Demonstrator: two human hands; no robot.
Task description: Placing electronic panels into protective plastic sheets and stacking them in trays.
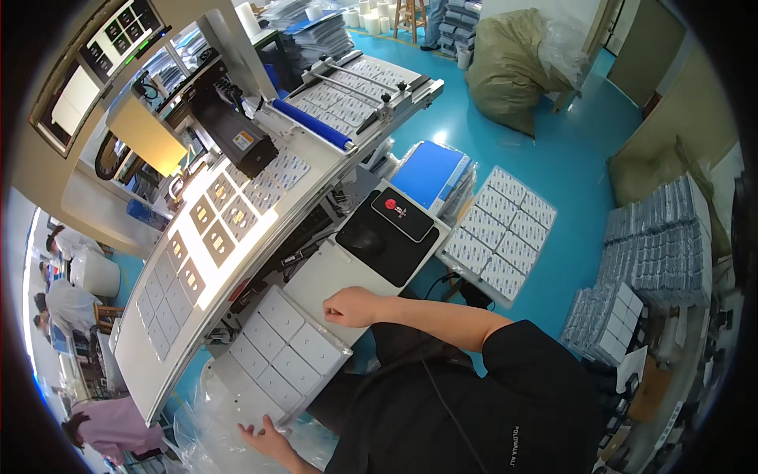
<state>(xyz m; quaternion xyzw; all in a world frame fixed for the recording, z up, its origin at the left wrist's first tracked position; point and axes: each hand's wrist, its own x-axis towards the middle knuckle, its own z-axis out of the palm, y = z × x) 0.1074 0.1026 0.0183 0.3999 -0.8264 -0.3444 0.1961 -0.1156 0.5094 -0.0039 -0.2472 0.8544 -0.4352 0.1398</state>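
Observation:
My left hand (268,439) has its fingers spread, at the near corner of a stack of white sheets (285,347). Each top panel of the stack carries a small dark mark, and clear plastic shows around the edges. I cannot tell whether the fingertips touch the stack. My right hand (352,306) is closed in a loose fist at the edge of the white side table (320,278), just right of the stack. Its inside is hidden. Beyond it, a black mat (403,268) bears a dark computer mouse (365,239) and a phone (404,214) with a lit screen.
A machine bed (170,347) on the left carries panel sheets under a bright lamp and a black camera unit (253,154). Patterned sheets (505,229) and a blue folder (430,174) lie beyond the table. Wrapped stacks (655,245) stand right. People sit far left.

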